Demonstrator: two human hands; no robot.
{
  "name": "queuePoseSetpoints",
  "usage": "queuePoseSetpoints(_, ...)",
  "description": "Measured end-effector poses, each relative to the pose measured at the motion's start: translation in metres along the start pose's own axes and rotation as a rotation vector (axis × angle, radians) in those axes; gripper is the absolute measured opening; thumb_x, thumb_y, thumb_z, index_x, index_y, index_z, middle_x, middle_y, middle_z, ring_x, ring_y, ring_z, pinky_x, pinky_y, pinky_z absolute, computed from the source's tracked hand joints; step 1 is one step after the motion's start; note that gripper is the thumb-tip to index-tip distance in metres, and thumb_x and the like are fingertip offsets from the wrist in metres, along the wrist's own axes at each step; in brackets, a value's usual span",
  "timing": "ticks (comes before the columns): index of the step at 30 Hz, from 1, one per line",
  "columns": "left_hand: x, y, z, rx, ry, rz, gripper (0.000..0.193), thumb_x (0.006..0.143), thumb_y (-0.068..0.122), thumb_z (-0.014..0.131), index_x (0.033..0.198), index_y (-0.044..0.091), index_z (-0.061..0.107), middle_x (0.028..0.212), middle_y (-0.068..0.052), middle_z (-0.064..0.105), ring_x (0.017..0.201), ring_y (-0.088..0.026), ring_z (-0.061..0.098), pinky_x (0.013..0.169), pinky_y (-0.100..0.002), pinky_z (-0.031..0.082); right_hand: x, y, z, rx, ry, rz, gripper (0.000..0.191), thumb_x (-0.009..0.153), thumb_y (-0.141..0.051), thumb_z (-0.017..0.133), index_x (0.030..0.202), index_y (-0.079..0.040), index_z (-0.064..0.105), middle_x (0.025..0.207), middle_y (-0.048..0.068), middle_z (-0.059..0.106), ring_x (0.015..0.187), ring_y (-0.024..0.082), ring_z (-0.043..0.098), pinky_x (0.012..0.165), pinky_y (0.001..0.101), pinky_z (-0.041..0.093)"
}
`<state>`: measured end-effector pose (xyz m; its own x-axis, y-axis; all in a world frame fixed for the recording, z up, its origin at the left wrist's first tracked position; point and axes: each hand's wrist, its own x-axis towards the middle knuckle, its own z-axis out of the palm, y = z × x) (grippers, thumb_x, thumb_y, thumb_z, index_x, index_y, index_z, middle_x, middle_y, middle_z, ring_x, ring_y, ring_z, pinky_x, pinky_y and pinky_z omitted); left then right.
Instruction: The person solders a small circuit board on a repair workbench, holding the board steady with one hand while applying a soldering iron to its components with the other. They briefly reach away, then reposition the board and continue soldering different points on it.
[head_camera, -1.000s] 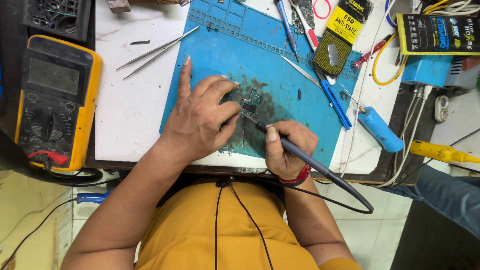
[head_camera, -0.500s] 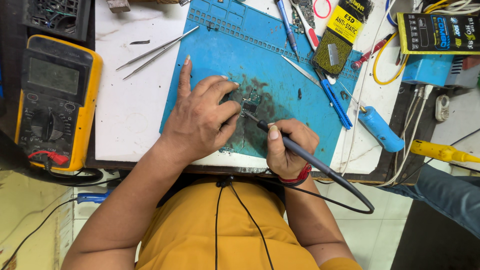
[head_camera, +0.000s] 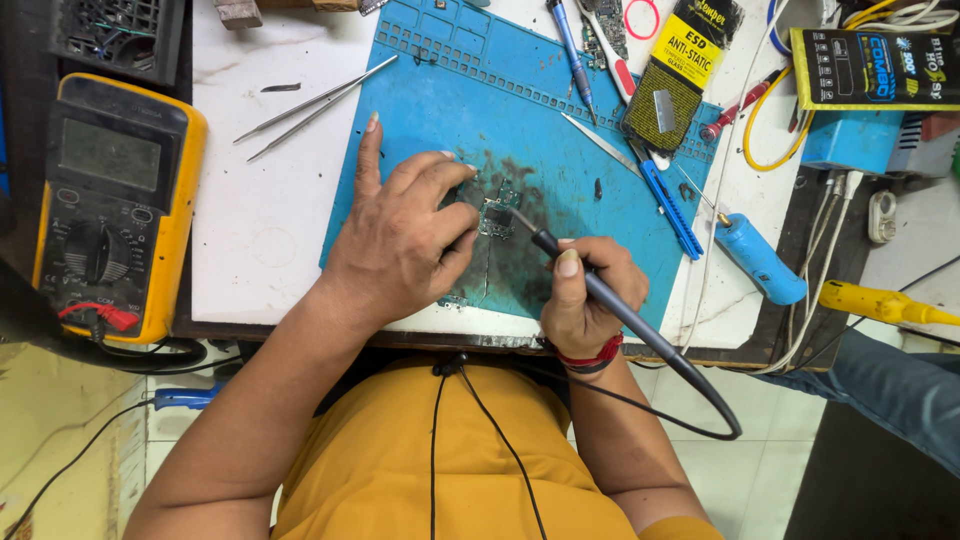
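Small dark circuit board (head_camera: 497, 215) is being pinned flat to blue silicone mat (head_camera: 440, 120) by left hand (head_camera: 400, 245), fingers curled; black-handled soldering iron (head_camera: 590, 285) is being pen-gripped by closed right hand (head_camera: 585, 300) for tip control.

A white worktop (head_camera: 260, 230) with a dark front edge fills the upper view; below it lies a pale tiled floor (head_camera: 760, 450). Light is even and bright; yellowish flooring (head_camera: 60, 420) shows at lower left.
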<state>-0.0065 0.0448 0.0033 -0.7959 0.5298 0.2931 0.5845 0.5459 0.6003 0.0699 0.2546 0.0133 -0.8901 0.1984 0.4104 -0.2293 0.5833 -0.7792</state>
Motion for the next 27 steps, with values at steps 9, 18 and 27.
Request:
queuePoseSetpoints(9, -0.0004, 0.0002, -0.0016, 0.030, 0.028, -0.005, 0.017, 0.087, 0.023, 0.077, 0.096, 0.011, 0.069, 0.126, -0.009, 0.066, 0.132, -0.028, 0.057, 0.125, -0.069, 0.004, -0.0020, -0.0020, 0.0022, 0.051, 0.046, 0.038, 0.020, 0.106, -0.017, 0.060, 0.105, 0.004, 0.063, 0.081, 0.008, 0.067, 0.067, 0.012, 0.064, 0.058, 0.0221, 0.048)
queuePoseSetpoints(18, -0.0015, 0.0006, 0.0032, 0.073, 0.038, -0.020, 0.036, 0.087, 0.024, 0.078, 0.117, 0.010, 0.068, 0.105, -0.003, 0.068, 0.115, -0.023, 0.062, 0.124, -0.066, -0.002, 0.0013, -0.0040, -0.0019, 0.002, -0.030, -0.031, 0.018, 0.105, -0.017, 0.060, 0.098, 0.000, 0.061, 0.077, 0.009, 0.067, 0.066, 0.016, 0.067, 0.059, 0.0249, 0.050)
queuePoseSetpoints(27, -0.0048, -0.0019, 0.0027, 0.060, 0.046, -0.028, 0.036, 0.086, 0.021, 0.075, 0.119, 0.011, 0.068, 0.109, -0.004, 0.068, 0.111, -0.022, 0.063, 0.130, -0.059, 0.005, 0.0003, -0.0023, -0.0006, -0.022, -0.024, -0.058, 0.017, 0.104, -0.015, 0.061, 0.097, 0.000, 0.063, 0.073, 0.008, 0.066, 0.062, 0.015, 0.063, 0.056, 0.0250, 0.046)
